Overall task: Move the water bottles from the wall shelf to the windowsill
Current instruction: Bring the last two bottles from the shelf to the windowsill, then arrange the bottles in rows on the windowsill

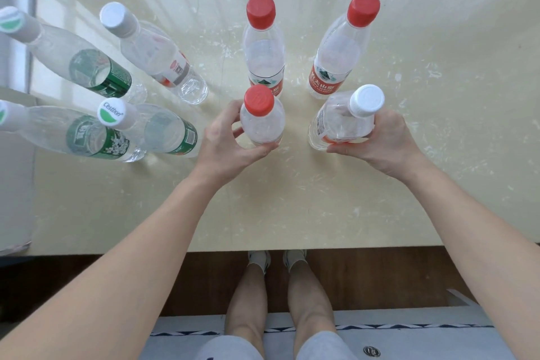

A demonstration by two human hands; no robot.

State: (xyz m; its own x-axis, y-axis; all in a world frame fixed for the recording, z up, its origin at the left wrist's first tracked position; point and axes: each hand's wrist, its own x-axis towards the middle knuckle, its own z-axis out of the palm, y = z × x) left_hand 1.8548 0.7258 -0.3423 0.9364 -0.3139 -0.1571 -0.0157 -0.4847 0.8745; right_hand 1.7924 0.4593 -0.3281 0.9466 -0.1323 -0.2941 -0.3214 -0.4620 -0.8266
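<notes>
Left hand [225, 142] curled round red-capped bottle [262, 124], right hand [387, 140] gripping white-capped bottle [340, 118]

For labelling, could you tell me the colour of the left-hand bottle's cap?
Red cap, clearest in the head view.

Left hand [225, 140] fingertips hidden behind red-cap bottle [261, 126]. Right hand [385, 140] fingertips hidden behind white-cap bottle [340, 123]. Can't tell if either base touches sill [292, 207]. Far left of left grip, upper green bottle [58, 47] and lower green bottle [58, 131] clipped by frame edge.
</notes>
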